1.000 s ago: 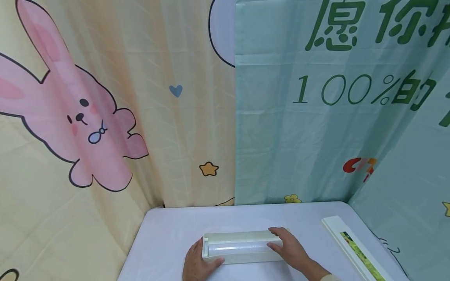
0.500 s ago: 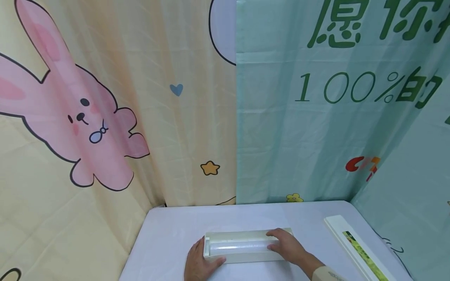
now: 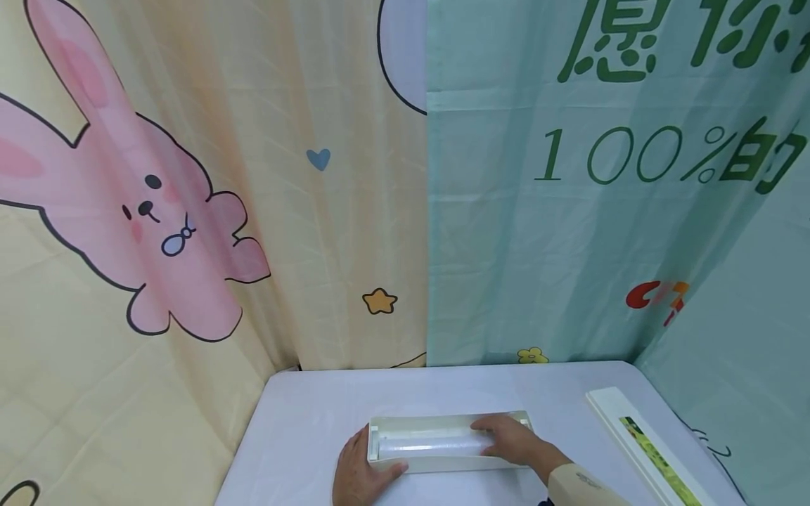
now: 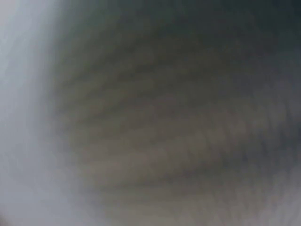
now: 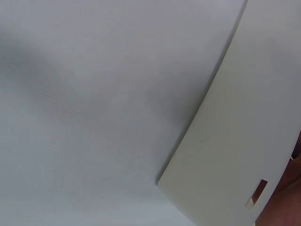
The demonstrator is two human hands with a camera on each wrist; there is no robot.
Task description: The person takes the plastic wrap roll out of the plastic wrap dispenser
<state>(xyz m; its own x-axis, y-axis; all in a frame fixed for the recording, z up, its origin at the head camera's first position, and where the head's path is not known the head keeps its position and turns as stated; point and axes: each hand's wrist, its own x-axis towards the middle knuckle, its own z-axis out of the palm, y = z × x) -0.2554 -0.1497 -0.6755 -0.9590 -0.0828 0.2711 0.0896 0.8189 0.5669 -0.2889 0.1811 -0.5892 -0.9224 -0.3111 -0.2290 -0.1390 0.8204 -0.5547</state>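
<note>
A long white open box (image 3: 443,464) lies crosswise on the table with a roll of clear cling film (image 3: 430,445) inside. My left hand (image 3: 359,469) grips the box's left end, thumb along the front wall and fingers round the far side. Over the right end, my right hand (image 3: 511,439) reaches in, its thumb and fingers curled about the right end of the roll; the palm side is hidden. In the right wrist view, the box's wall (image 5: 230,117) shows a small slot, with part of the right hand (image 5: 284,202) at the edge. Blur fills the left wrist view.
A long white lid (image 3: 609,402) with a yellow-green label lies slanted on the right side of the white-covered table (image 3: 304,422). Printed curtains, one cream (image 3: 342,232) and one green (image 3: 493,267), hang close behind the table.
My right hand has moved left and further into the box, its fingers closing about the roll's end. The left hand keeps its hold on the box. The head view has shifted slightly.
</note>
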